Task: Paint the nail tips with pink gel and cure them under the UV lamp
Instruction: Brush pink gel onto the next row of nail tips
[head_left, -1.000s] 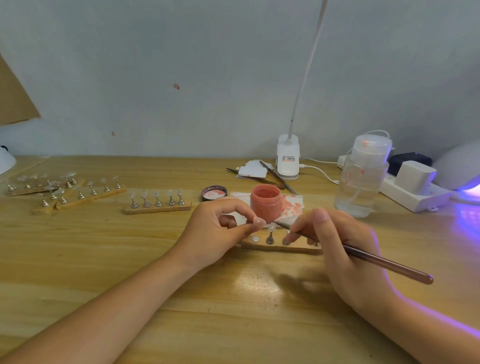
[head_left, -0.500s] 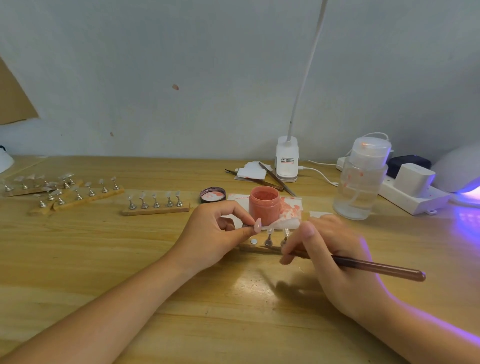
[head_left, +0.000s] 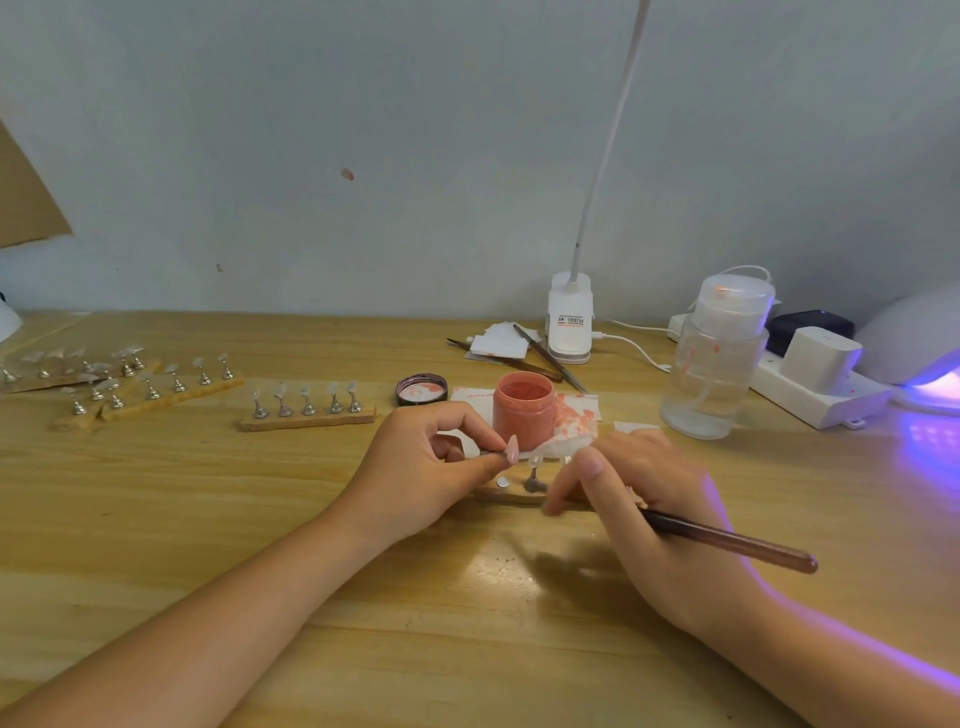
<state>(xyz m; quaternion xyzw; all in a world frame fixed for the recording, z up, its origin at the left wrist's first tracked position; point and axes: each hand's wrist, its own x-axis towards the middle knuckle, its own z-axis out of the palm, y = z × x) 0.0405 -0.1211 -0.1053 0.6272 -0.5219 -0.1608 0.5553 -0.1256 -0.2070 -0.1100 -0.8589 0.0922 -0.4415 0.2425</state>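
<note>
A wooden table (head_left: 260, 519) carries wooden strips of nail-tip stands (head_left: 307, 410), an open pink gel jar (head_left: 523, 410), its lid (head_left: 421, 388), a clear bottle (head_left: 714, 364), a power strip (head_left: 815, 395) and a glowing UV lamp (head_left: 919, 343).

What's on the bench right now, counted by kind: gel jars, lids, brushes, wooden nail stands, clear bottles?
Gel jar: 1
Lid: 1
Brush: 1
Wooden nail stands: 4 ()
Clear bottle: 1
Total: 8
</note>
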